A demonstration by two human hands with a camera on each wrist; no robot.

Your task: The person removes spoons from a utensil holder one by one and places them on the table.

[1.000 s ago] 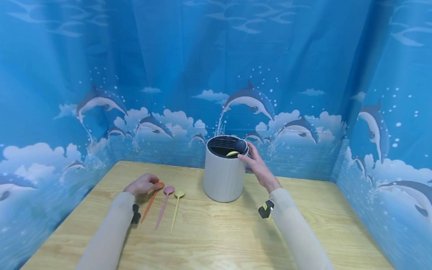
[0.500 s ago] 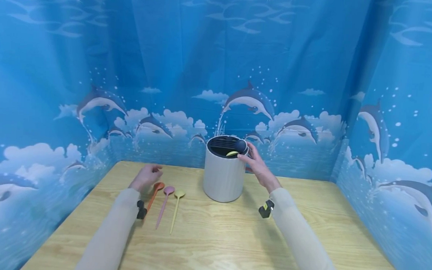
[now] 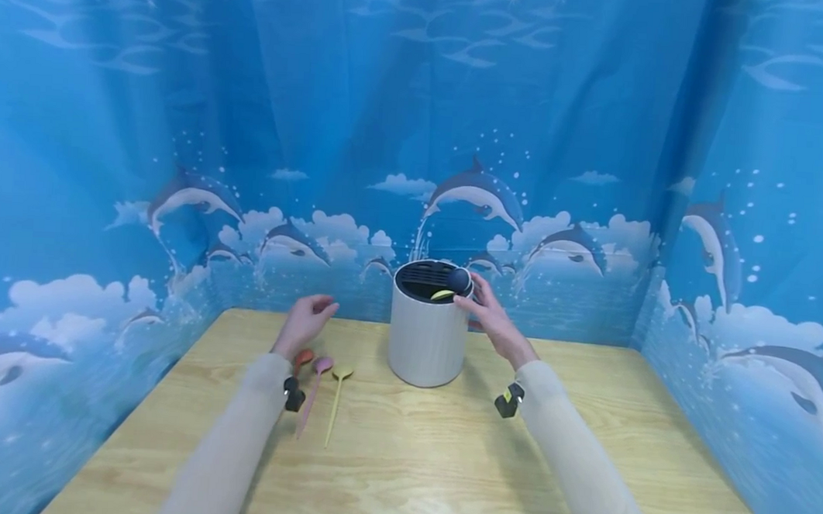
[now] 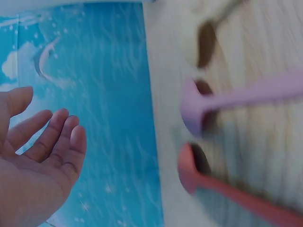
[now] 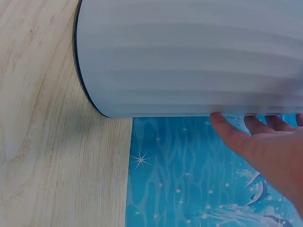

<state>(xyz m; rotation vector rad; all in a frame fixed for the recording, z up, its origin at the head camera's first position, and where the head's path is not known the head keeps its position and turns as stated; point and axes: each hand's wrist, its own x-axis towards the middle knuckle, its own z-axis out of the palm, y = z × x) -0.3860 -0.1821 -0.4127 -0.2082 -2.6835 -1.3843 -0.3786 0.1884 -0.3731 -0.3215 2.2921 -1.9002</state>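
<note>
Three long-handled spoons lie side by side on the table: an orange-red spoon (image 4: 189,168), a pink spoon (image 3: 321,366) and a pale yellow spoon (image 3: 341,372). Over and just behind the orange-red spoon is my left hand (image 3: 306,320), empty, its fingers loosely bent in the left wrist view. My right hand (image 3: 490,314) touches the right side of a round, light grey utensil holder (image 3: 426,339) near its rim, fingers spread against the wall. A dark blue round utensil head (image 3: 459,280) and a yellow-green edge (image 3: 442,295) show in the holder's opening; their lower parts are hidden.
The light wooden table (image 3: 436,452) ends at the back against a blue dolphin-print curtain (image 3: 362,130), which also closes in both sides. The upright holder stands near the back edge, right of the spoons.
My left hand has let go of the orange-red spoon's head and moved back and to the right, above the spoons. My right hand stays at the holder.
</note>
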